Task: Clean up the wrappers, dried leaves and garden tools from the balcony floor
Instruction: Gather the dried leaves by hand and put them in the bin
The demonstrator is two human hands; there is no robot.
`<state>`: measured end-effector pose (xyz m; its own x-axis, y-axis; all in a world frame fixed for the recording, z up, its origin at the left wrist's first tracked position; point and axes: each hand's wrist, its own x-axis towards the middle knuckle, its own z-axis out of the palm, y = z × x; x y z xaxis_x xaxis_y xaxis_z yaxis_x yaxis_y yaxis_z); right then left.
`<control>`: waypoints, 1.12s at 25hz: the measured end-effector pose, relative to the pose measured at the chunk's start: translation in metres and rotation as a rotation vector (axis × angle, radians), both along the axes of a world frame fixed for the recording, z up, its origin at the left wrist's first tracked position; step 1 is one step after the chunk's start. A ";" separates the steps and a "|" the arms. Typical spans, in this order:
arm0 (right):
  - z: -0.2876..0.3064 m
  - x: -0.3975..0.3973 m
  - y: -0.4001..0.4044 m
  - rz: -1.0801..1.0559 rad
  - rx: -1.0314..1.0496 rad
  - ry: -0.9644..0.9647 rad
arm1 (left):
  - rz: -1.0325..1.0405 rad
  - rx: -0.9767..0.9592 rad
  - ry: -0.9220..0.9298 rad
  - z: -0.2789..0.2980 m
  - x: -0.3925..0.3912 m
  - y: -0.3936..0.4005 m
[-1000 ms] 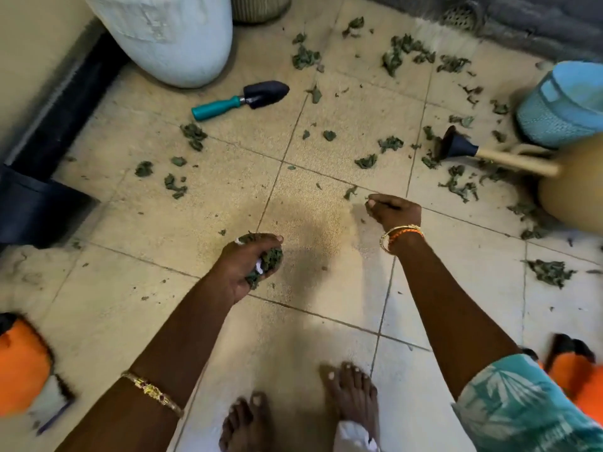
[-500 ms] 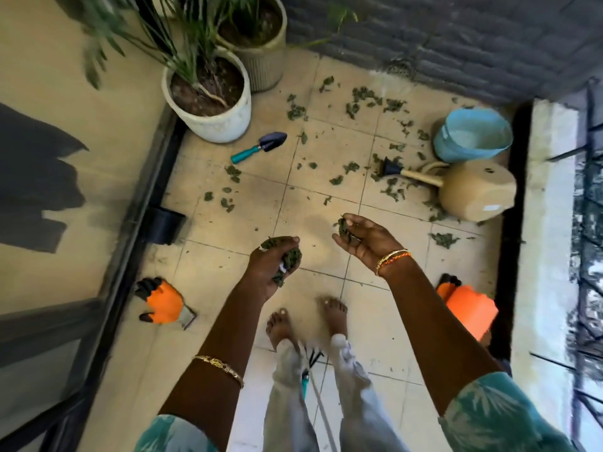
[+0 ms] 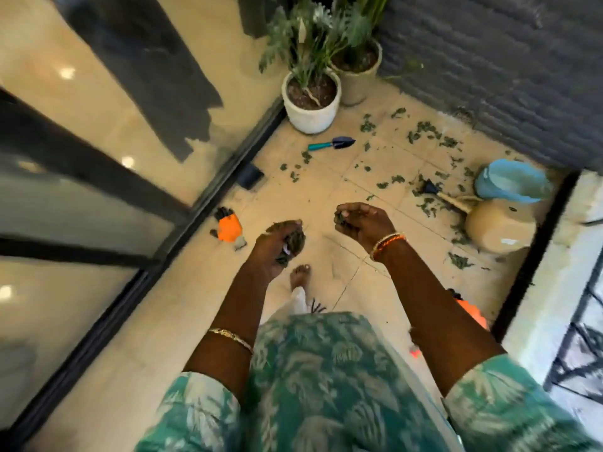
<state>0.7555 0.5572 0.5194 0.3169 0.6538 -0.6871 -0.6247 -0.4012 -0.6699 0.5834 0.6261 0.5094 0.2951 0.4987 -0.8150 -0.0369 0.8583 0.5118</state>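
Risen from the crouch; view now higher, both hands lifted. Left hand (image 3: 280, 243) clenched on dried leaves (image 3: 295, 238), right hand (image 3: 360, 221) closed on a smaller pinch. Task early: leaves scattered at 12–2 o'clock, trowel (image 3: 332, 144) at 12, orange glove (image 3: 229, 227) at 10. Blue bucket (image 3: 512, 181) at 2, contents unclear.

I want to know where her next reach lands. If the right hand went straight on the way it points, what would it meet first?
Probably bare floor tile, then scattered dried leaves beyond. The right hand, closed on leaves, points up-left in the picture, roughly toward the trowel. Depth is unclear.
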 end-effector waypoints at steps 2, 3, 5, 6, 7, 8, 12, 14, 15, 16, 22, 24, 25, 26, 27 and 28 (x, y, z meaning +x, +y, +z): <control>0.011 -0.028 -0.020 0.094 0.031 -0.004 | 0.099 0.006 -0.012 0.010 -0.030 -0.036; 0.016 -0.043 -0.029 0.138 0.044 0.009 | 0.144 -0.004 -0.029 0.013 -0.044 -0.054; 0.028 -0.077 -0.046 0.239 0.035 0.039 | 0.242 -0.026 -0.062 0.022 -0.075 -0.091; 0.034 -0.093 -0.053 0.288 0.026 0.054 | 0.275 -0.024 -0.071 0.026 -0.091 -0.107; 0.040 -0.111 -0.059 0.338 0.022 0.063 | 0.319 -0.018 -0.074 0.031 -0.109 -0.123; 0.045 -0.128 -0.063 0.388 0.025 0.068 | 0.372 -0.009 -0.068 0.034 -0.126 -0.136; 0.061 -0.212 -0.079 0.620 0.069 0.035 | 0.658 -0.026 -0.042 0.048 -0.208 -0.184; 0.065 -0.263 -0.089 0.726 0.092 0.009 | 0.742 -0.002 -0.034 0.051 -0.253 -0.205; 0.065 -0.288 -0.094 0.766 0.093 -0.004 | 0.776 0.007 -0.037 0.053 -0.276 -0.215; 0.064 -0.313 -0.099 0.800 0.096 -0.018 | 0.806 0.007 -0.041 0.052 -0.299 -0.225; 0.046 -0.489 -0.129 0.893 0.072 0.014 | 1.002 -0.018 -0.064 0.036 -0.468 -0.289; 0.042 -0.553 -0.143 0.922 0.044 0.048 | 1.093 -0.021 -0.043 0.037 -0.524 -0.313; 0.040 -0.583 -0.152 0.950 0.028 0.071 | 1.135 -0.017 -0.043 0.038 -0.549 -0.324; 0.038 -0.610 -0.158 0.987 0.017 0.091 | 1.168 -0.010 -0.049 0.037 -0.572 -0.332; 0.036 -0.639 -0.163 1.024 0.001 0.106 | 1.205 -0.002 -0.057 0.036 -0.596 -0.340; 0.033 -0.665 -0.167 1.051 -0.019 0.112 | 1.238 0.003 -0.070 0.033 -0.617 -0.346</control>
